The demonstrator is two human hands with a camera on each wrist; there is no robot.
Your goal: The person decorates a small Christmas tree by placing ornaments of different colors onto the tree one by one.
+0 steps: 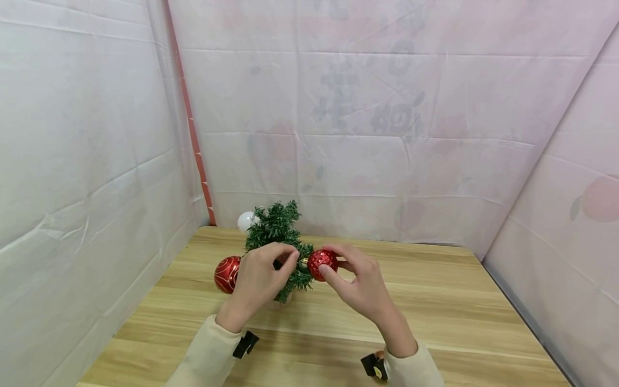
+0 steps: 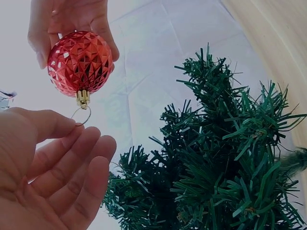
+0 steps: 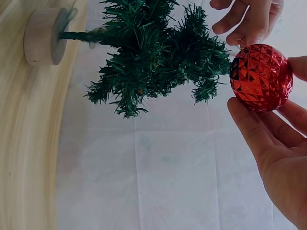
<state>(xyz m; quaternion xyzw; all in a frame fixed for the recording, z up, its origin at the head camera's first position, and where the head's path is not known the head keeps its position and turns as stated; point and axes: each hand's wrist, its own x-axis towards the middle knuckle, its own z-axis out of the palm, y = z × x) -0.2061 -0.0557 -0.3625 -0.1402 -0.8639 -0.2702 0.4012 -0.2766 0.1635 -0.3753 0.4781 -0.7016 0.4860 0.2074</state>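
Cream slvs [image 1: 208,352], blk boxy wrist pcs [image 1: 245,344], R one w/ yellow spot [image 1: 378,371]

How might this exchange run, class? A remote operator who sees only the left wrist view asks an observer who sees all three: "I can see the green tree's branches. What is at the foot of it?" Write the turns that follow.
Observer: The tree has a round, pale base, seen in the right wrist view.
Operator: Besides the red faceted ball, is anything near the treetop?
Observer: Yes, the head view shows a white ball left of the upper branches.
Operator: And beside the left hand?
Observer: A red ball with pale curved lines, just left of it.
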